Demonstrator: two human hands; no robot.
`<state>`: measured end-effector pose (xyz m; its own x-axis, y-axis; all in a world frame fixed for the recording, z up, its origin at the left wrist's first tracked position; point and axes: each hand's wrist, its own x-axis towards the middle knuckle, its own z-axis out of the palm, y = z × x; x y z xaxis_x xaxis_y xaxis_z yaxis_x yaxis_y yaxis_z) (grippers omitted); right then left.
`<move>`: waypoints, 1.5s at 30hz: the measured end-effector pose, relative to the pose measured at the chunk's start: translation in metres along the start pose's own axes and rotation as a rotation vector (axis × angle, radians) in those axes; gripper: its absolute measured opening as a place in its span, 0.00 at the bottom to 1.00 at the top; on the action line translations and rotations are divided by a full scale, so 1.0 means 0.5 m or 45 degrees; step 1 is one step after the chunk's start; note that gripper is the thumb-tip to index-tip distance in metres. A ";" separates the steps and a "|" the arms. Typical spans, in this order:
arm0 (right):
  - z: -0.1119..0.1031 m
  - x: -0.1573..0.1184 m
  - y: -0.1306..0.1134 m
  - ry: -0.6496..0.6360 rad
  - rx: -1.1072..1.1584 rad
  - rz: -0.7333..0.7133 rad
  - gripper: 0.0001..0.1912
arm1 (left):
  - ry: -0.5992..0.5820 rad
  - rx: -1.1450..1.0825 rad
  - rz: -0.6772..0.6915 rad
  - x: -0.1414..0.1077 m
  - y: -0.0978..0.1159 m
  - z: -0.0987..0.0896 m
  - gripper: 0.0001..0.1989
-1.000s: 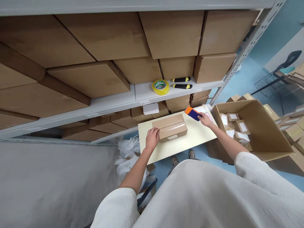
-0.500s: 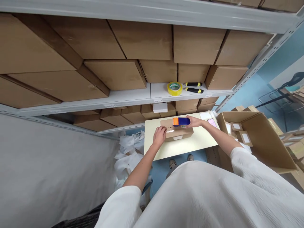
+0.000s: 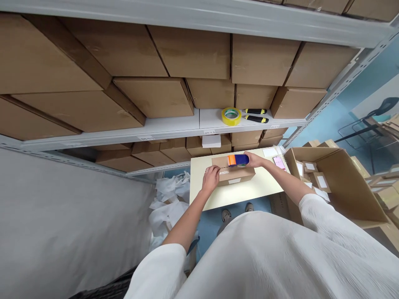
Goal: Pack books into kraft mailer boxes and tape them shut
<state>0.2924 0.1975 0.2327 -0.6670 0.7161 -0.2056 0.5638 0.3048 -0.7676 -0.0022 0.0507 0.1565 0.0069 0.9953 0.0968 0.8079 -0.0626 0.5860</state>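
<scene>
A brown cardboard box (image 3: 245, 176) with a white label on its near side lies on a pale yellow table (image 3: 199, 195). My left hand (image 3: 211, 177) grips the box at its left end, fingers bent over the top edge. In my right hand (image 3: 254, 160) is a blue and orange tape dispenser (image 3: 239, 160), held by its right end. The dispenser lies over the top of the box, its orange end pointing left. A short shiny strip shows on the box top near my left fingers. The dispenser's underside is hidden.
A shelf (image 3: 168, 124) of cardboard boxes runs ahead, with a yellow tape roll (image 3: 231, 116) and two utility knives (image 3: 256, 119) on it. A phone (image 3: 279, 163) lies at the table's right. Right of it stands a large open carton (image 3: 352, 187) holding small labelled boxes. White sheeting (image 3: 170, 207) lies left.
The view has shifted very slightly. Both hands keep nearly the same places, with the tape dispenser still over the box top.
</scene>
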 end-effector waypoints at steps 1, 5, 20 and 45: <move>0.002 0.000 0.003 -0.004 -0.001 -0.004 0.26 | -0.007 0.005 -0.007 0.000 0.001 -0.001 0.19; 0.002 0.004 0.015 -0.037 -0.025 -0.018 0.26 | -0.016 -0.035 -0.093 0.011 0.013 -0.006 0.16; 0.004 0.011 0.016 -0.026 -0.081 -0.102 0.23 | -0.016 -1.246 -0.775 0.125 0.076 0.021 0.19; 0.013 0.015 -0.062 -0.184 -0.740 -0.044 0.17 | 0.268 -1.167 -0.932 0.104 -0.004 -0.028 0.30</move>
<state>0.2666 0.1893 0.2511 -0.7263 0.6196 -0.2977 0.6873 0.6490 -0.3262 -0.0119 0.1015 0.1716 -0.4461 0.7902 -0.4202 -0.1433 0.4004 0.9051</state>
